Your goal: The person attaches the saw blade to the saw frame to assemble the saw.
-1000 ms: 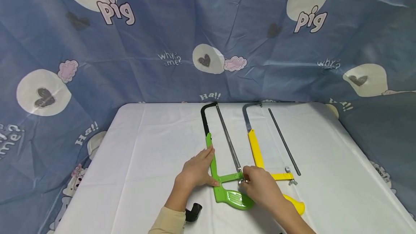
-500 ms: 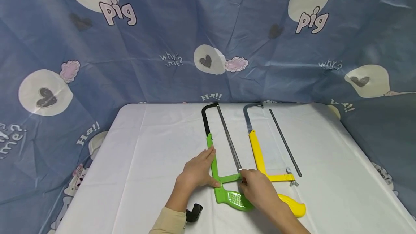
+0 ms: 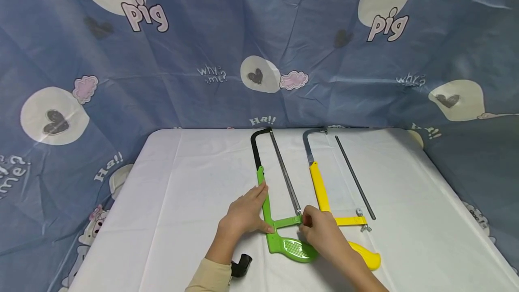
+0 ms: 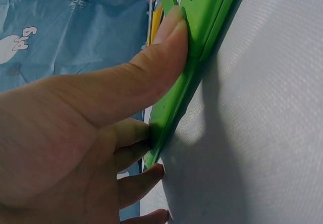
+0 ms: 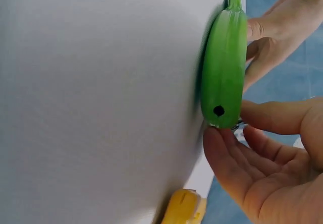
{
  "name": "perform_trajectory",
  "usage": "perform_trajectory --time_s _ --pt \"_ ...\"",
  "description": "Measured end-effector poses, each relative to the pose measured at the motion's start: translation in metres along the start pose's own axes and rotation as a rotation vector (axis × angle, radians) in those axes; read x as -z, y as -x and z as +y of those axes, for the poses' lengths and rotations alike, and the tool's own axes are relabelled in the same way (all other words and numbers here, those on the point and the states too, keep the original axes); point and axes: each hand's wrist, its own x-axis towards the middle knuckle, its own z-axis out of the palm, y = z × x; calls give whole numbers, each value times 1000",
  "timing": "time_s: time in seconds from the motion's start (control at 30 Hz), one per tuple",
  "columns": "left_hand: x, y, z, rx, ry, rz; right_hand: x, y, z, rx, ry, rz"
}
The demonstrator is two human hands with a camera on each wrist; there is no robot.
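A green hacksaw [image 3: 265,206] with a black front bow lies on the white table, its blade [image 3: 285,172] running from the bow to the lower arm. My left hand [image 3: 248,211] presses on the frame, fingers extended along it and thumb near the handle. At the end of the lower arm, my right hand [image 3: 322,229] pinches the wing nut [image 5: 238,125], which the fingers mostly hide. The green handle [image 5: 224,65] partly blocks these fingertips in the right wrist view. Right of it lies a yellow hacksaw [image 3: 319,186] without a blade, partly behind the right hand.
A loose dark blade [image 3: 355,177] lies to the right of the yellow hacksaw. The yellow frame has its own wing nut [image 3: 366,228]. A black curved object [image 3: 242,266] sits by the left sleeve. Blue printed cloth [image 3: 219,35] hangs behind the table [image 3: 194,166].
My right fingers shift slightly at the wing nut and the hand turns a little between frames. The left hand stays on the green frame; both hacksaws keep their places.
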Motion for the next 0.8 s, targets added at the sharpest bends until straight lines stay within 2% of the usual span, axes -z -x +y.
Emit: perform_trajectory --time_s 0.3,0.5,0.8 --pt "-1 0 -1 1 4 -8 0 -1 9 -53 -144 -2" --pt "-1 1 -2 2 10 -13 0 0 16 -119 -381 -74" --pt "1 3 -1 -9 3 4 0 -6 27 -156 -722 -210"
